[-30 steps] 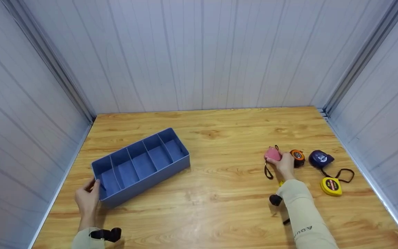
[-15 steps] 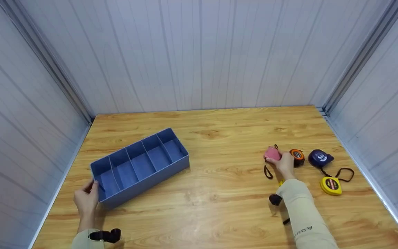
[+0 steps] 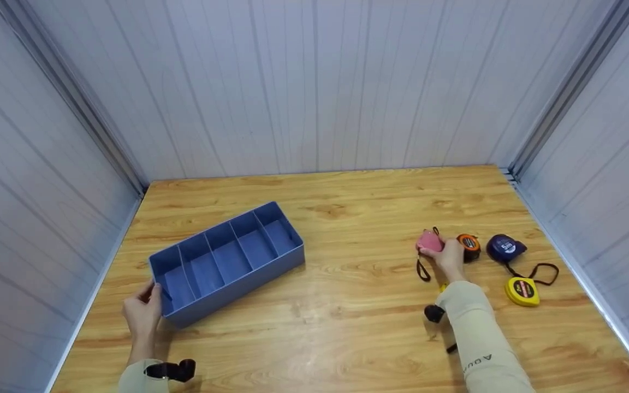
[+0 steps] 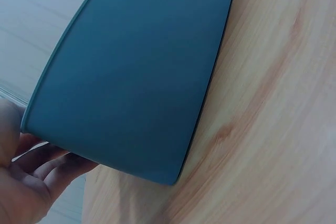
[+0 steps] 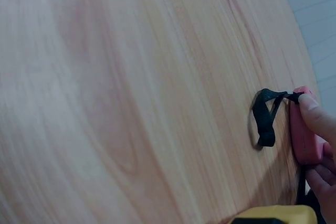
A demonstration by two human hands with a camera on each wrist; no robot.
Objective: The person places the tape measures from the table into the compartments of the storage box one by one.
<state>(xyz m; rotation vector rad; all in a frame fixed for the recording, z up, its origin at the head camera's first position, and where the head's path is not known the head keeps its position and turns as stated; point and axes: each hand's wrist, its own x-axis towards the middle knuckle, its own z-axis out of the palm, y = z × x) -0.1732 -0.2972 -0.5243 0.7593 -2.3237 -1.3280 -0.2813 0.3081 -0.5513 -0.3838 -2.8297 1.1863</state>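
A blue divided box (image 3: 227, 292) with several compartments stands at an angle on the left of the table. My left hand (image 3: 142, 311) grips its near-left end, thumb over the rim and fingers against the outside; the left wrist view shows the fingers (image 4: 58, 169) beneath the rim of the box (image 4: 131, 77). On the right, my right hand (image 3: 450, 257) pinches a pink tape measure (image 3: 429, 241) with a black wrist strap. The right wrist view has the pink tape measure (image 5: 304, 132) between thumb and fingers, its strap (image 5: 264, 119) lying on the wood.
Right of that hand lie an orange and black tape measure (image 3: 469, 248), a dark blue one (image 3: 505, 248) and a yellow one (image 3: 523, 291) with a black cord. Another yellow item (image 5: 289, 213) is mostly hidden below the right forearm. Pale panel walls (image 3: 314, 87) enclose the wooden table (image 3: 314, 338).
Over the last half second the blue box and my left hand have shifted slightly to the right. My right hand and the pink tape measure have stayed in place.
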